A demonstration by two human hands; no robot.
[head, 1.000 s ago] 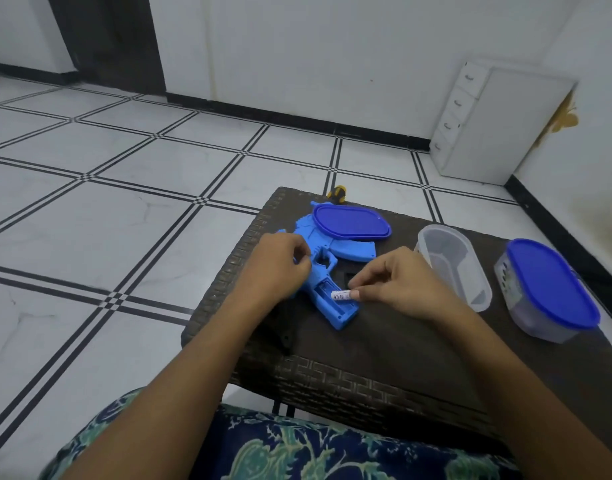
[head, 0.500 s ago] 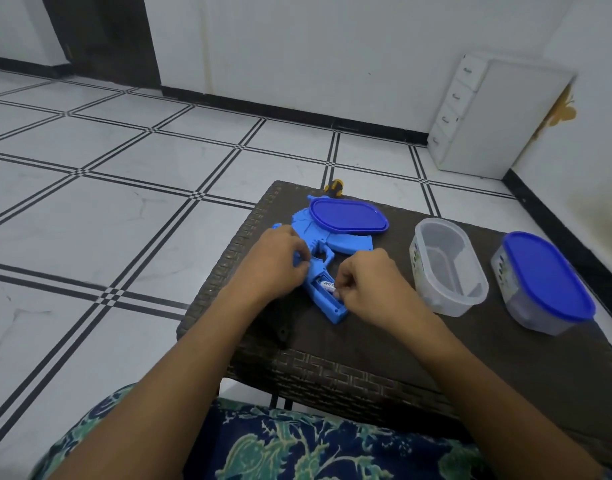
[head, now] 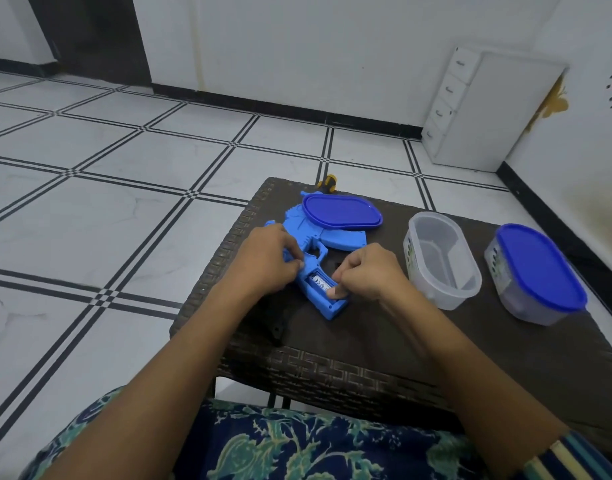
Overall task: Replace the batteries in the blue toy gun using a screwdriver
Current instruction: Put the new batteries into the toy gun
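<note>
The blue toy gun (head: 335, 237) lies flat on the dark woven table (head: 436, 341), its grip pointing toward me with the battery compartment uncovered. A white battery (head: 319, 281) lies inside the compartment. My left hand (head: 268, 261) grips the gun's body beside the trigger. My right hand (head: 363, 271) has its fingers curled and its thumb pressing down on the near end of the battery. A yellow and black screwdriver handle (head: 327, 183) pokes out at the table's far edge, behind the gun.
A blue oval lid (head: 342, 211) lies on the gun's far part. An open clear plastic container (head: 443, 261) stands to the right, and a lidded container (head: 536, 275) further right. A small dark piece (head: 278, 332) lies near the front edge. A white drawer unit (head: 484, 109) stands by the wall.
My right hand carried the white battery from above the grip down into the compartment and now presses on it. My left hand stayed on the gun.
</note>
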